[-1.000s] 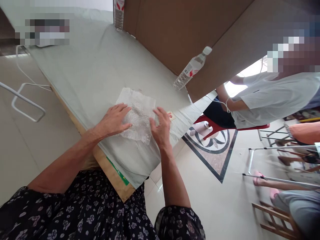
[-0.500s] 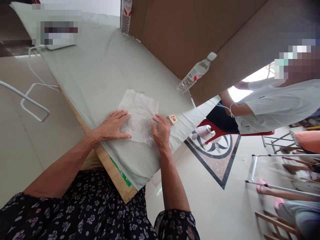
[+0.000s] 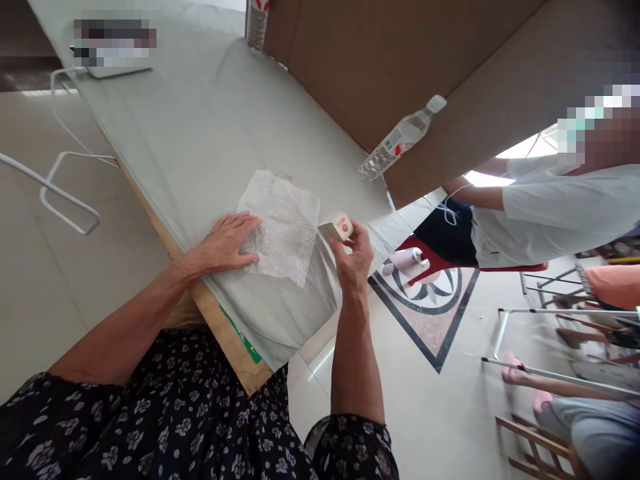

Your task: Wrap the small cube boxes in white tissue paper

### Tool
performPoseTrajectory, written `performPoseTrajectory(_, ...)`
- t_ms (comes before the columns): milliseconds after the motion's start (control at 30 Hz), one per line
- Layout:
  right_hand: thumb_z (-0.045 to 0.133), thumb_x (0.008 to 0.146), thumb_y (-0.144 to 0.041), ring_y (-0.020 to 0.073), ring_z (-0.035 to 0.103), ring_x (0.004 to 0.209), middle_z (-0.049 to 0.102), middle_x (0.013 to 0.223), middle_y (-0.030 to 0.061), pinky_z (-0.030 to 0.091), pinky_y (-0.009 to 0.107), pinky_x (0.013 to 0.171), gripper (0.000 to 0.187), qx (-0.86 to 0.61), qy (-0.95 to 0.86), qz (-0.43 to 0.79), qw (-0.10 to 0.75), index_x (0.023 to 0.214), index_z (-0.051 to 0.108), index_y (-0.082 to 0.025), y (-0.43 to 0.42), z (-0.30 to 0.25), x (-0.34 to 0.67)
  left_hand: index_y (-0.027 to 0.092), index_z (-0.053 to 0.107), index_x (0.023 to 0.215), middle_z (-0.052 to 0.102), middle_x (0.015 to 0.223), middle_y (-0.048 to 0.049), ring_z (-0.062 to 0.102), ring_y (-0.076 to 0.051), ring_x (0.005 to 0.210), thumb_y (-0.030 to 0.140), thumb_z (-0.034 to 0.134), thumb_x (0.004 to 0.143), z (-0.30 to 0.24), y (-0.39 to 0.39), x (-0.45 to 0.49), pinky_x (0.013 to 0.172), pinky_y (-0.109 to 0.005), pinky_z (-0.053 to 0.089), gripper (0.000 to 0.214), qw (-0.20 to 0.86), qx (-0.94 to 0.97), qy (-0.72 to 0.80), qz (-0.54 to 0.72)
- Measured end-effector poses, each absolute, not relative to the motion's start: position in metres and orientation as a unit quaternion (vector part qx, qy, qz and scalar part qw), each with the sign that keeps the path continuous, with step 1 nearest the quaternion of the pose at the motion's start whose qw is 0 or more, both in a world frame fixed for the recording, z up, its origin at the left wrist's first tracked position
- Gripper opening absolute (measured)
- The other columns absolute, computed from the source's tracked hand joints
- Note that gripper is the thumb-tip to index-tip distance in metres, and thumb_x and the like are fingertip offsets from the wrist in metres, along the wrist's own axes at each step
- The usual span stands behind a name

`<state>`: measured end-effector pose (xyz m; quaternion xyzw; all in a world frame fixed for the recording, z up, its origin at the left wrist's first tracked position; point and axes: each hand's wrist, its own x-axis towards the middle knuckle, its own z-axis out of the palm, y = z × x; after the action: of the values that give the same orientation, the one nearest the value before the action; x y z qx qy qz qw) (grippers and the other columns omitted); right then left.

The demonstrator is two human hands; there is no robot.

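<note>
A sheet of bubble wrap (image 3: 285,230) lies flat on the cloth-covered table (image 3: 185,127). My left hand (image 3: 227,243) rests on its left edge, fingers stretched out and thumb apart. To the right of the sheet, my right hand (image 3: 355,257) grips a small cream-coloured box (image 3: 337,228) between thumb and fingers. A red mark shows on one face of the box.
A clear water bottle (image 3: 403,140) stands by a large cardboard panel (image 3: 350,67); a second bottle (image 3: 257,28) is farther back. A white device (image 3: 120,67) with a cable sits far left. At the right, a person in a white shirt (image 3: 560,207) sits on a red chair.
My right hand has left the bubble wrap, moved right and taken hold of the small box, now tilted in its fingers. My left hand stays on the sheet.
</note>
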<state>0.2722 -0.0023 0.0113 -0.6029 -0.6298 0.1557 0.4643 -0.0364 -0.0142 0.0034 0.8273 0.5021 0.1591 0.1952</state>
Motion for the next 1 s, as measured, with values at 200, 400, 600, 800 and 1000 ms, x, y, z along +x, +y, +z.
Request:
performPoseTrajectory(200,0.07,0.085,-0.037,0.0243,0.068,0.118,0.072,0.134,0.007,0.055,0.042,0.1,0.051,-0.496,-0.747,0.237,0.374,0.135,0.06,-0.027,0.002,0.016,0.21,0.018,0.04,0.156,0.048,0.161,-0.0166,0.039,-0.038,0.153,0.047,0.063,0.085,0.011,-0.014,-0.036,0.126,-0.057,0.028,0.08,0.209,0.827,0.502,0.143)
performPoseTrajectory(400,0.073,0.083,-0.034,0.0294,0.066,0.123,0.072,0.134,0.0092,0.048,0.049,0.11,0.053,-0.494,-0.796,0.219,0.275,0.134,0.062,-0.023,0.013,-0.006,0.202,0.021,0.041,0.155,0.049,0.161,-0.0138,0.039,-0.038,0.153,0.045,0.065,0.083,0.012,-0.016,-0.035,0.127,-0.054,0.029,0.08,0.211,0.827,0.5,0.147)
performPoseTrajectory(600,0.071,0.084,-0.031,0.0269,0.068,0.119,0.072,0.133,0.0091,0.051,0.047,0.108,0.052,-0.49,-0.789,0.237,0.286,0.134,0.061,-0.023,0.013,-0.003,0.207,0.021,0.04,0.155,0.049,0.16,-0.0141,0.039,-0.039,0.152,0.045,0.064,0.083,0.01,-0.015,-0.036,0.126,-0.056,0.03,0.08,0.211,0.828,0.496,0.155)
performPoseTrajectory(800,0.071,0.086,-0.034,0.028,0.066,0.125,0.07,0.138,0.0106,0.049,0.049,0.111,0.055,-0.489,-0.793,0.219,0.291,0.139,0.059,-0.023,0.013,-0.01,0.203,0.02,0.042,0.155,0.05,0.159,-0.0141,0.04,-0.037,0.152,0.043,0.062,0.085,0.009,-0.018,-0.034,0.126,-0.054,0.031,0.077,0.206,0.825,0.498,0.168)
performPoseTrajectory(1000,0.068,0.093,-0.044,0.0297,0.056,0.139,0.063,0.147,0.0123,0.046,0.053,0.115,0.058,-0.499,-0.777,0.179,0.34,0.146,0.053,-0.026,-0.025,0.012,0.22,0.021,0.049,0.151,0.052,0.157,-0.0145,0.04,-0.038,0.152,0.049,0.065,0.087,0.021,-0.038,-0.049,0.127,-0.056,0.031,0.072,0.177,0.832,0.475,0.226)
